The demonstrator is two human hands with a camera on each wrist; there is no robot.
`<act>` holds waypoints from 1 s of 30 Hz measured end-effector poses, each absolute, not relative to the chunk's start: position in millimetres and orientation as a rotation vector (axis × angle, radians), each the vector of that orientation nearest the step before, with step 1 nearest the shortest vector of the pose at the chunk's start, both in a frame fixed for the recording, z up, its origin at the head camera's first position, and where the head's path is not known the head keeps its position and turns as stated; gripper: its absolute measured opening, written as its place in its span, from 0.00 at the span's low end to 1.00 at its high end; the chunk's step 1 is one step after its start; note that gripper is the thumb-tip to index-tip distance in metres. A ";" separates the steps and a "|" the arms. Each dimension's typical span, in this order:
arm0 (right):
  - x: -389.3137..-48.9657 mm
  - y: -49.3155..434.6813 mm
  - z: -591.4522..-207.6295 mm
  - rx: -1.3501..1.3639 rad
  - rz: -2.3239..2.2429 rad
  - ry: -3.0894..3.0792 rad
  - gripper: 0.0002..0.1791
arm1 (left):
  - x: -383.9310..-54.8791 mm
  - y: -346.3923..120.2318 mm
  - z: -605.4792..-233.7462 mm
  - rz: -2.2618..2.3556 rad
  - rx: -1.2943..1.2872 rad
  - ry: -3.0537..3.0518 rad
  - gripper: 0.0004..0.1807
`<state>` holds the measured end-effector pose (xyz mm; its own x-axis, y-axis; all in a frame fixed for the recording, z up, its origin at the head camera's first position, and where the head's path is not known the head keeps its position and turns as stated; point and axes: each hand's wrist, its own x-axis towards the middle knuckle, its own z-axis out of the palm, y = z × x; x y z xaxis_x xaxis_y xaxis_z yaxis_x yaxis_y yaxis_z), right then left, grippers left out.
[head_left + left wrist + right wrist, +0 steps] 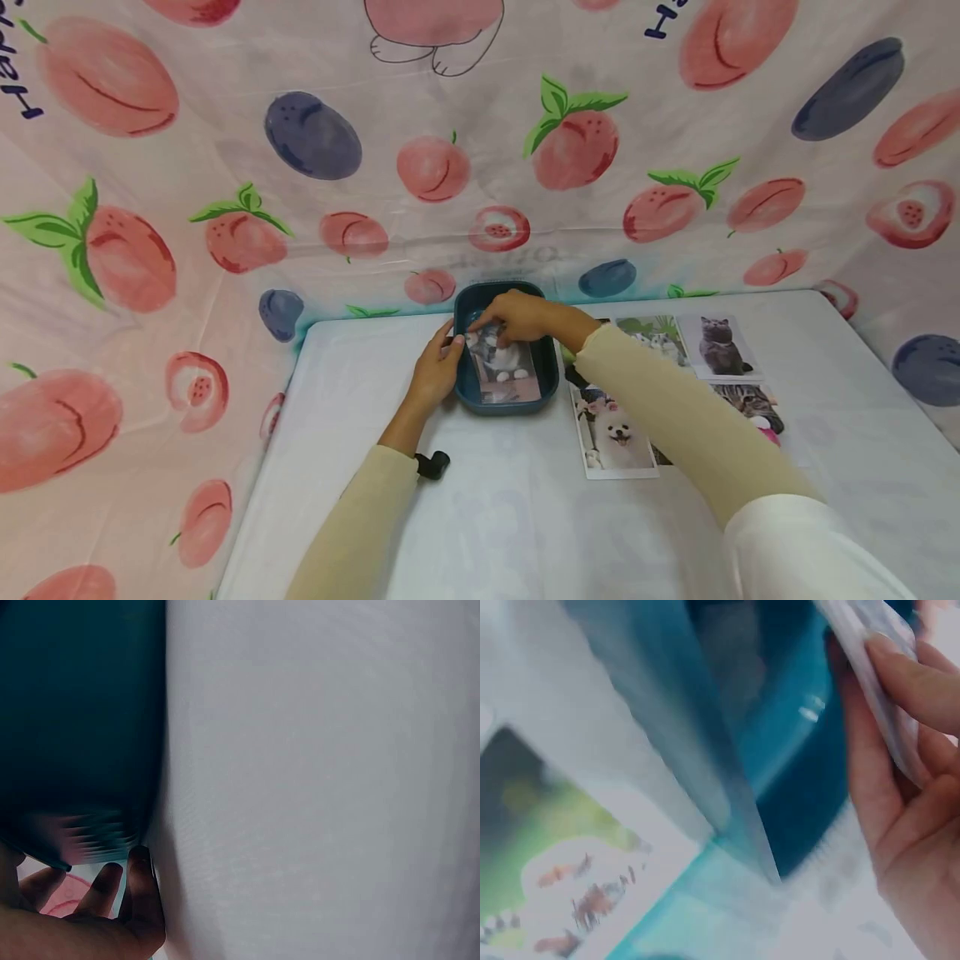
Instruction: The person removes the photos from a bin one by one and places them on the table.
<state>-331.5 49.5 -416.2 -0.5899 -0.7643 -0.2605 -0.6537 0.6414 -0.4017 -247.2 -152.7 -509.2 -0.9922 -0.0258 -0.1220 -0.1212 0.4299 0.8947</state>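
Observation:
A dark teal plastic basket (507,409) stands near the far edge of the white table. My left hand (437,365) holds its left side, thumb at the rim and fingers along the outer wall; the left wrist view shows these fingers (105,892) by the slotted end of the basket. Inside the basket is a photo card (510,379) with a cat picture. Over it, my right hand (522,315) reaches in from the right. Thumb and fingers pinch the card (874,690) in the right wrist view. What lies under the card is mostly hidden.
Right of the basket lie several animal photo cards: a white dog card (618,433), a grey cat card (718,346), a tabby cat card (750,404) and a green-background card (652,337). My right sleeve (675,408) covers part of them. A fruit-patterned cloth (420,100) hangs behind the table.

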 end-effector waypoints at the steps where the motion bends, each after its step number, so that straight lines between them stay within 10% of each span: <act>1: -330.8 59.1 -409.1 -1.142 -0.421 2.482 0.29 | -247.3 -152.4 -509.2 1.622 -0.134 2.580 0.30; 15: -296.1 304.4 -323.3 -0.710 -0.639 2.908 0.17 | -245.7 -154.5 -504.7 1.610 -0.142 2.593 0.30; 30: -258.4 477.2 -413.2 -0.185 -0.683 2.759 0.20 | -245.3 -151.1 -506.3 1.610 -0.147 2.588 0.30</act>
